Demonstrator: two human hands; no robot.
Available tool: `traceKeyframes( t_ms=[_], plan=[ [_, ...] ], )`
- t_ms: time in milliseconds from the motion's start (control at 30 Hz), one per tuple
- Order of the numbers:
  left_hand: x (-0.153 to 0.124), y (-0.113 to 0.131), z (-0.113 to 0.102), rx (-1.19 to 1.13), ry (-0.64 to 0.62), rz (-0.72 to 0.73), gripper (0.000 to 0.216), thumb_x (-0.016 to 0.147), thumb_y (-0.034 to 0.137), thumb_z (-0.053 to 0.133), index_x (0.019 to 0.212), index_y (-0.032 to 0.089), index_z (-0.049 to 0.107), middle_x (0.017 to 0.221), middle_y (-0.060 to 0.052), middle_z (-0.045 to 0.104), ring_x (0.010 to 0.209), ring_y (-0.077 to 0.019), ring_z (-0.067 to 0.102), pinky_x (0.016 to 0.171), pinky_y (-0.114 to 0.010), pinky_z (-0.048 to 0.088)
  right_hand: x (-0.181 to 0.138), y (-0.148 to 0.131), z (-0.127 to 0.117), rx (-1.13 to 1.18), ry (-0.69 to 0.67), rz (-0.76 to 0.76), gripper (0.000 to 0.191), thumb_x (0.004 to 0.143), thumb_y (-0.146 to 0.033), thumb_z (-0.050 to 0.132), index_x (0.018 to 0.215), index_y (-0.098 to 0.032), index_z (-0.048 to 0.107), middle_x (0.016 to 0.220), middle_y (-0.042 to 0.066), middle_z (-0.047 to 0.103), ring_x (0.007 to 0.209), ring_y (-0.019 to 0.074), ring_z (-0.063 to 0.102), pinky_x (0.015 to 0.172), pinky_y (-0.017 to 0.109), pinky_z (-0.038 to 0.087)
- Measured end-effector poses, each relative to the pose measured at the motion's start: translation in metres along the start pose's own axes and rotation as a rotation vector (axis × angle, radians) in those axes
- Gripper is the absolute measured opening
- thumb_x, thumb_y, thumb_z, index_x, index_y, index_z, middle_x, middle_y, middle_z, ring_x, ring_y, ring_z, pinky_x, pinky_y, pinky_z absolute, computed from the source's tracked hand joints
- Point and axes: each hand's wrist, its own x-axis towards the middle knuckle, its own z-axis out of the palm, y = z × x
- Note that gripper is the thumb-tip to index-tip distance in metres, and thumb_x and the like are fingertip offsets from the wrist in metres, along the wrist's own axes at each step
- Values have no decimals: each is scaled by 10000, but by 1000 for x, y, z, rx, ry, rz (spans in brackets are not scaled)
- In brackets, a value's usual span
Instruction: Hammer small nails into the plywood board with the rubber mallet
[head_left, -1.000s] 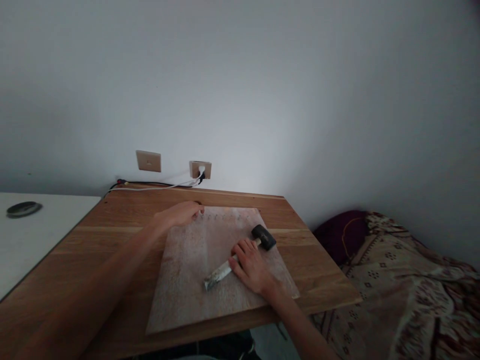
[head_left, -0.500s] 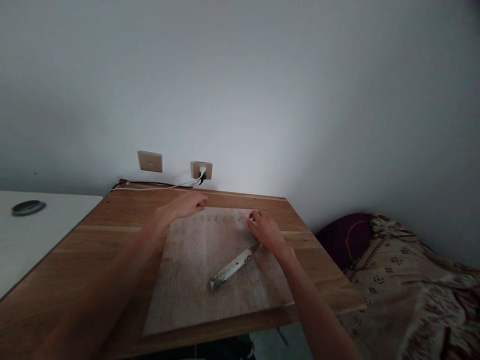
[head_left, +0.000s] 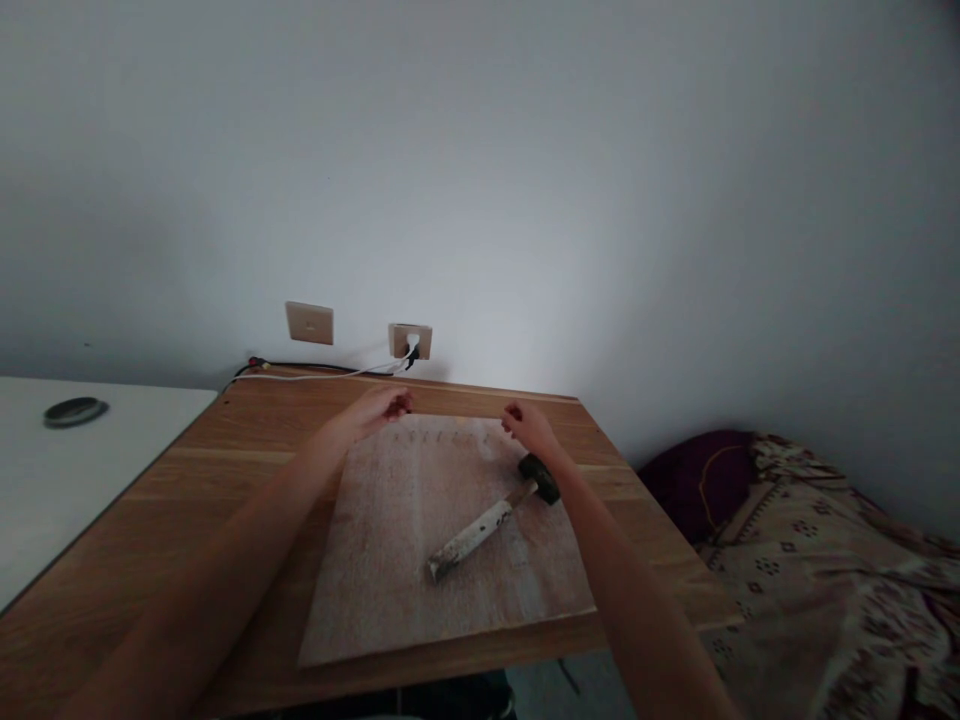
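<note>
Wall socket (head_left: 397, 339): beige and rectangular, filled by a white plug (head_left: 412, 341) with a black plug (head_left: 412, 357) just below.
Oval disc (head_left: 75, 411): dark, smooth, lies flat on the white tabletop (head_left: 75, 480) at far left; too blurred to tell whether a dish or a lid.
Board (head_left: 390, 530): flat, four-sided, pale pinkish brown, with a worn, chalky, streaked surface; rests on the wooden table (head_left: 262, 410), close to the near edge.
Nail-like pieces (head_left: 440, 437): small and thin, set in a row along the far edge of the board, between both hands; too small to tell the exact form.
Mallet (head_left: 487, 522): lies slantwise on the board, untouched by the fingers; dark and blocky at the head, just beside the right forearm; bare, then white and dark-smudged along the handle, pointing to near left.
Left hand (head_left: 382, 405): loosely curled at the far left corner of the board; cannot tell whether gripping anything.
Right hand (head_left: 531, 428): bent-fingered at the far right corner, beyond the mallet; cannot tell whether pinching something small.
Table: warm brown, broad grain, lighter bands.
Patterned cloth (head_left: 810, 570): beige, rumpled, dark-figured, beside purple fabric (head_left: 690, 475).
</note>
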Motion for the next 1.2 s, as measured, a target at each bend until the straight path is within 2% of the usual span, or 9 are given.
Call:
traceKeyframes(
  t_ms=[100, 233, 400, 600, 733, 867, 933, 1033, 1200],
  plan=[
    [-6, 1, 3, 499, -52, 78, 319, 851, 465, 626, 778, 159, 683, 730, -53, 674, 647, -177, 600, 589, -264, 397, 2, 1, -7, 221, 43, -18, 206, 907, -363, 526, 774, -206, 539, 721, 47, 633, 689, 161, 624, 619, 253, 505],
    [-16, 4, 9, 1132, -164, 198, 210, 808, 382, 679, 814, 175, 712, 869, -99, 734, 829, -255, 676, 710, -298, 441, 6, 0, -9, 286, 39, -10, 258, 877, -376, 507, 668, -234, 456, 581, 10, 536, 548, 142, 532, 479, 224, 416],
    [-20, -2, 14, 1402, -240, 325, 183, 863, 276, 582, 908, 180, 731, 978, -137, 751, 882, -272, 698, 772, -330, 469, 8, -5, 7, 1, -24, 66, 300, 878, -315, 500, 609, -199, 564, 543, 33, 578, 590, 178, 601, 531, 245, 420],
    [-16, -1, 18, 1239, -55, 356, 302, 916, 332, 530, 706, 181, 685, 832, -108, 723, 823, -253, 673, 745, -323, 446, 4, -18, 24, -410, -133, 97, 327, 899, -362, 595, 837, -94, 772, 1031, 250, 761, 1076, 346, 698, 929, 375, 486],
    [-10, 10, 18, 594, 41, 261, 391, 907, 449, 506, 619, 186, 536, 604, -27, 558, 573, -152, 514, 554, -259, 345, -2, -20, 31, -499, -167, 86, 372, 925, -403, 597, 924, -79, 779, 1172, 298, 719, 1191, 383, 655, 1040, 445, 437],
    [-9, 13, 16, 114, -57, 84, 313, 847, 424, 540, 638, 201, 475, 559, 22, 461, 445, -87, 319, 452, -231, 210, -4, -17, 35, -429, -144, 64, 219, 892, -235, 591, 801, -101, 738, 1103, 285, 737, 1171, 356, 662, 1021, 417, 442],
    [-12, 11, 17, 156, -64, 61, 289, 814, 389, 573, 613, 204, 479, 539, 24, 457, 449, -98, 334, 451, -240, 218, -2, -17, 32, -329, -98, 63, 210, 875, -198, 573, 706, -130, 677, 1003, 259, 748, 1086, 329, 685, 947, 386, 474],
    [-18, 6, 22, 498, -33, 134, 237, 789, 366, 629, 633, 201, 560, 593, -4, 560, 570, -160, 502, 533, -265, 332, 4, -19, 22, -104, -22, 75, 282, 907, -228, 478, 639, -190, 559, 741, 143, 696, 813, 238, 680, 718, 302, 504],
    [-25, -4, 34, 1045, -138, 288, 46, 790, 250, 664, 791, 205, 652, 768, -61, 679, 773, -242, 638, 697, -297, 416, 9, -24, 6, 344, 9, 87, 268, 894, -302, 437, 637, -253, 378, 526, -12, 428, 495, 145, 445, 438, 225, 363]
  ],
)
